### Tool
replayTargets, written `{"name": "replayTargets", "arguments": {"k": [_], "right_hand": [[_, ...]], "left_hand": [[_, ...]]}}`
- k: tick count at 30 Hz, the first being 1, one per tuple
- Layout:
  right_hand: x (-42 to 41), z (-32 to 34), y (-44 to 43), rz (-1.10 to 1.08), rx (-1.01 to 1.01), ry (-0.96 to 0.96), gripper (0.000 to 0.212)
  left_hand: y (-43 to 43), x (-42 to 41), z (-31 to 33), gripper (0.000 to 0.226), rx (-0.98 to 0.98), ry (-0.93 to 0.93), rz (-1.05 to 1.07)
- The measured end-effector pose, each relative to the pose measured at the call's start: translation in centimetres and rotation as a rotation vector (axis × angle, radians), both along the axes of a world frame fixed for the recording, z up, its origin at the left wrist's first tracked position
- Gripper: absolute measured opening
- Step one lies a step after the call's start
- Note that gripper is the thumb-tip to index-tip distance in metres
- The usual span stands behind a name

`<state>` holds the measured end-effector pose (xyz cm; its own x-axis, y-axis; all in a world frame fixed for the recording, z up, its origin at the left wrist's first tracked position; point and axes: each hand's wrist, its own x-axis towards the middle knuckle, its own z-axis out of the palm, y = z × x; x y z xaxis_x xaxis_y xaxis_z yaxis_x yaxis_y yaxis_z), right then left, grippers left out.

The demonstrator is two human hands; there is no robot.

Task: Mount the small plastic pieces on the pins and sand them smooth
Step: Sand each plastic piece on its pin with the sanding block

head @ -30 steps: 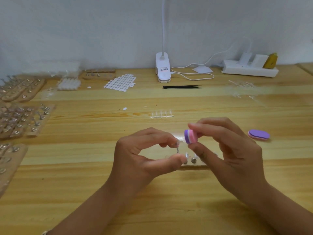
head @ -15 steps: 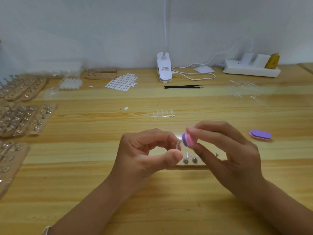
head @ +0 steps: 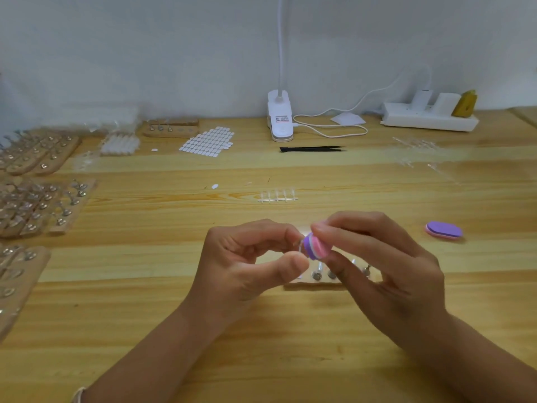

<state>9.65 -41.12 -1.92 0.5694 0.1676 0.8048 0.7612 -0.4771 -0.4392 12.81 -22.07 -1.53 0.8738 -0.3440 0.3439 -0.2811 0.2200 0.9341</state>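
Starts at the far left with wooden strips (head: 43, 205) lined with pins (head: 64, 212), lying on the counter (head: 145, 286). Moving right, finds the left hand (head: 247, 266) just above the counter, thumb and forefinger curled and pinching one pin (head: 300, 246) by its stem. Cannot make out the small plastic piece on its tip: too small and too blurred.

Meets next the pink-and-purple sanding block (head: 317, 248), touching the pin's head and gripped between the thumb and fingers of the right hand (head: 386, 271). Sees beneath both hands a wooden holder (head: 316, 282) with a few more pins standing in it. Ends farther right at a spare sanding block (head: 443, 230), lying well apart on the counter.

As for handling: probably featherlight, thin and slightly springy, so easy to flick off or crack. Best to hold by the metal stem, never by the plastic. Better to stroke lightly with the foam block and brace the tip from behind.
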Motion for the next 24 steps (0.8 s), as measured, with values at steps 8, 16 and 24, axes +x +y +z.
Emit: {"name": "replayTargets", "arguments": {"k": [8,16,24], "right_hand": [[-0.5,0.2,0.4,-0.004,0.022,-0.045,0.021],[-0.5,0.0,0.4,-0.04,0.006,-0.084,0.024],[-0.2,0.1,0.3,-0.089,-0.004,-0.106,0.024]], "left_hand": [[-0.3,-0.1,0.3,0.034,-0.077,0.083,-0.063],[-0.5,-0.1,0.3,0.039,-0.137,0.162,-0.118],[-0.3,0.1,0.4,0.041,-0.118,0.221,-0.142]]}}
